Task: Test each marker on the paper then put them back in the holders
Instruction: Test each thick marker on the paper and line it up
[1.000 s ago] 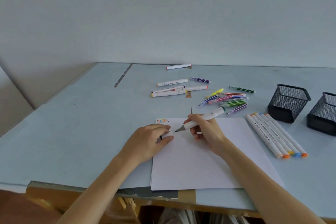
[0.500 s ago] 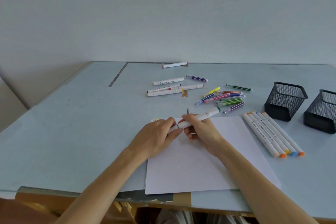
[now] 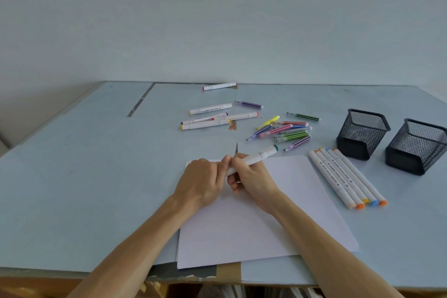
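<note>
My right hand (image 3: 251, 178) grips a white marker (image 3: 256, 158) with a green end over the top edge of the white paper (image 3: 278, 220). My left hand (image 3: 205, 181) holds the marker's near end; its tip and cap are hidden under my fingers. Several white markers (image 3: 346, 178) with orange, yellow and blue ends lie in a row right of the paper. More white markers (image 3: 208, 120) and a pile of thin coloured pens (image 3: 285, 129) lie beyond the paper. Two black mesh holders (image 3: 361, 133) (image 3: 417, 146) stand at the right.
One white marker (image 3: 219, 86) lies alone at the table's far edge by the wall. A thin green pen (image 3: 303, 116) and a purple pen (image 3: 249, 104) lie apart from the pile. The table's front edge (image 3: 193, 276) runs just below the paper.
The marker's bare tip was over the paper one second ago. My left hand then came up to the tip with the cap, and both hands are now joined on the marker.
</note>
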